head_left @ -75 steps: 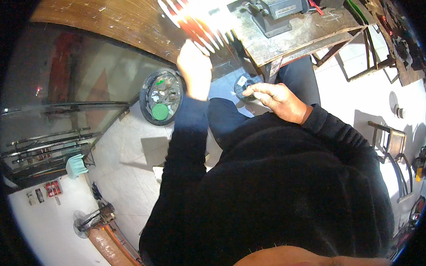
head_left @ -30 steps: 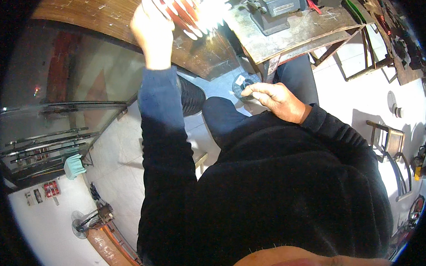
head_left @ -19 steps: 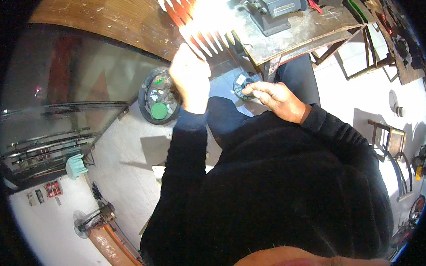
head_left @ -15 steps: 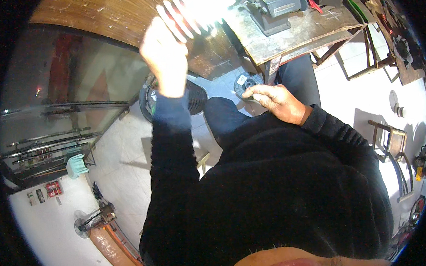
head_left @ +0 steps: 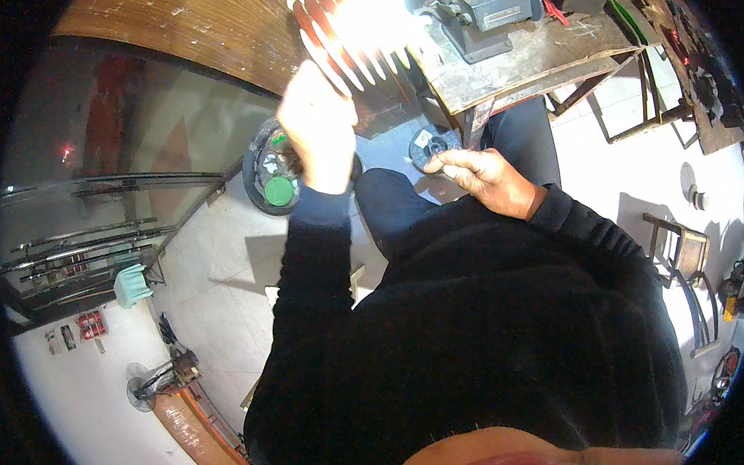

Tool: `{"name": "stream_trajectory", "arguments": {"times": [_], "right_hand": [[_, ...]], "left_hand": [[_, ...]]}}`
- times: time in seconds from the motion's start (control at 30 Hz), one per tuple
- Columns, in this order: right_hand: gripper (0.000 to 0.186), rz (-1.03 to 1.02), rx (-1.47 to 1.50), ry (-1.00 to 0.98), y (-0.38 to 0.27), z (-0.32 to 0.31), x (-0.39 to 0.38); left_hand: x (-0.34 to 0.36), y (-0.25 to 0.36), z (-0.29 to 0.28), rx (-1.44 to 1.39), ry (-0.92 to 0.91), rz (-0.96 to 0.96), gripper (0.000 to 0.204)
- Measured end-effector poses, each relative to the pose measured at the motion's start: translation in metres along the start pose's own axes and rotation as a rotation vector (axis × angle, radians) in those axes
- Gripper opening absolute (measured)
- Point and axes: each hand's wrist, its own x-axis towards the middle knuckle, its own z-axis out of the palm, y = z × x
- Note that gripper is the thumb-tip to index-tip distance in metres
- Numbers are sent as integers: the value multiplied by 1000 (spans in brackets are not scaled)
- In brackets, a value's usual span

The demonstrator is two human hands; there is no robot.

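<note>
My left hand (head_left: 319,124), washed out by the bright light, is closed against the near side of a coil-winding former. This former (head_left: 337,49) has several white flanges with reddish-brown windings between them, and glare hides its far end. My right hand (head_left: 489,177) is in front of my body, thumb and forefinger pinched together on what looks like a thin wire, too fine to follow clearly. Just beyond those fingertips, lower down, a dark grey round spool (head_left: 426,140) stands near the table leg, partly covered by the fingers.
A grey bench vise-like machine (head_left: 491,19) stands on the worn worktable (head_left: 538,67). Left of my knees is a round bin (head_left: 255,179) with a green lid-like disc (head_left: 279,191) inside. A wooden panel (head_left: 160,35) runs along the far left. A wooden chair (head_left: 688,250) stands at right.
My left hand has moved right and nearer to me, and the flanged former has shifted with it. More of the bin's contents show. My right hand stays nearly still.
</note>
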Motion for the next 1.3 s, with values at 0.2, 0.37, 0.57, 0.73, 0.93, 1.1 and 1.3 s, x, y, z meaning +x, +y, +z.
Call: {"name": "stream_trajectory", "arguments": {"times": [0.2, 0.37, 0.57, 0.73, 0.93, 1.1, 1.3], "right_hand": [[25, -35, 46, 39, -10, 2, 0], [27, 15, 67, 24, -10, -2, 1], [27, 37, 81, -26, -3, 0, 0], [26, 37, 15, -39, -7, 0, -1], [26, 19, 23, -13, -9, -1, 2], [26, 62, 15, -41, -2, -3, 4], [26, 0, 5, -39, -1, 3, 2]], "left_hand": [[145, -9, 0, 530, 45, 386, 16], [60, -64, 10, 34, -11, -242, 19], [6, -11, -7, 264, -18, 76, 18], [128, 0, -5, 643, 10, 490, 18], [62, -56, 12, -60, 48, -405, 13], [-10, -26, 0, 293, 28, -54, 13], [117, 2, -4, 320, 53, 227, 33]]}}
